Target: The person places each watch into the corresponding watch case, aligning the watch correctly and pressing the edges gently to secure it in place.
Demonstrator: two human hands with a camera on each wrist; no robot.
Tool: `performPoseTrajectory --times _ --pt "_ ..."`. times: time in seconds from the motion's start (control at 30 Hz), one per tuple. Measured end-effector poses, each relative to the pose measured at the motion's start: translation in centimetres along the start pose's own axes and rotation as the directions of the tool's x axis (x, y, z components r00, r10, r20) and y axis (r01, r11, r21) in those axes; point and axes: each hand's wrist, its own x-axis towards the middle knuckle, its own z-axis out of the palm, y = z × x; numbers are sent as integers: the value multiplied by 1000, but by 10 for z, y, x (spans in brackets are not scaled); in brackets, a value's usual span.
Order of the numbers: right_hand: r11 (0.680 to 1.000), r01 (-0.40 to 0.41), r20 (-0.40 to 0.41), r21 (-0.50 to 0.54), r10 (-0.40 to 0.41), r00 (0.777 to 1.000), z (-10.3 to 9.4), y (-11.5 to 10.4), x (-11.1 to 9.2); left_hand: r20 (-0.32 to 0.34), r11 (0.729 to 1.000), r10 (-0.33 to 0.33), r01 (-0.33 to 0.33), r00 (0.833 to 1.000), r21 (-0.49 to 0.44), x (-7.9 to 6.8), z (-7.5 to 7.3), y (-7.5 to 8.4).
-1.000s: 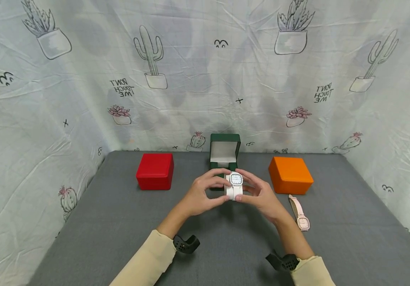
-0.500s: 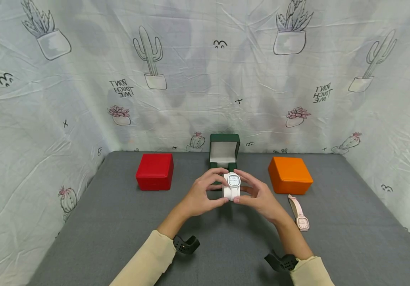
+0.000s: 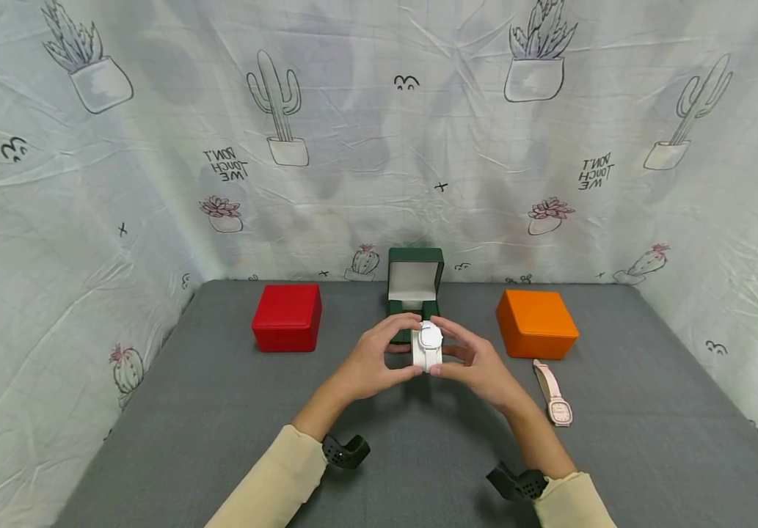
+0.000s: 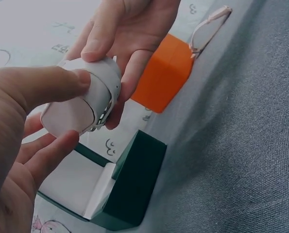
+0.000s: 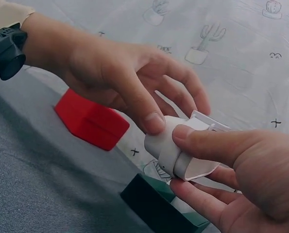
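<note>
A white wristwatch (image 3: 430, 336) is wrapped round a white watch cushion (image 4: 69, 117) and held up above the table, in front of the open green watch box (image 3: 414, 279). My left hand (image 3: 374, 361) grips the cushion's left side between thumb and fingers. From the other side my right hand (image 3: 476, 364) pinches it, its thumb on the white strap (image 5: 170, 156) in the right wrist view. Glare hides the dial in the head view. The box's lid stands up, showing a pale lining; the hands partly cover its base.
A closed red box (image 3: 288, 317) stands at the back left, a closed orange box (image 3: 537, 323) at the back right. In front of the orange one lies a pink wristwatch (image 3: 555, 400). A patterned cloth (image 3: 352, 110) hangs behind the grey table (image 3: 240, 440).
Both hands have shifted slightly left with the watch and cushion. The watch has tilted, so its dial, readable earlier, now shines white. Boxes and pink watch stay put.
</note>
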Motion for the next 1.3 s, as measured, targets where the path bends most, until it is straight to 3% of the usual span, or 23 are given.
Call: performPoseTrajectory --times 0.33,0.7,0.87,1.03,1.3 --pt "997 -20 -15 72 21 1000 7 9 3 -11 999 -33 33 999 4 4 0 -7" --pt "998 18 -73 53 -15 997 6 18 17 -12 996 -57 58 998 63 21 -8 -18" --pt "996 -46 -186 -79 31 982 4 18 24 -27 989 -88 90 996 114 32 -11 -33" --pt "958 -183 -294 -221 114 949 5 22 32 -1 981 -137 136 991 141 43 -14 -39" --pt "909 -267 -305 -319 169 937 9 28 43 69 962 -212 195 975 191 54 -13 -45"
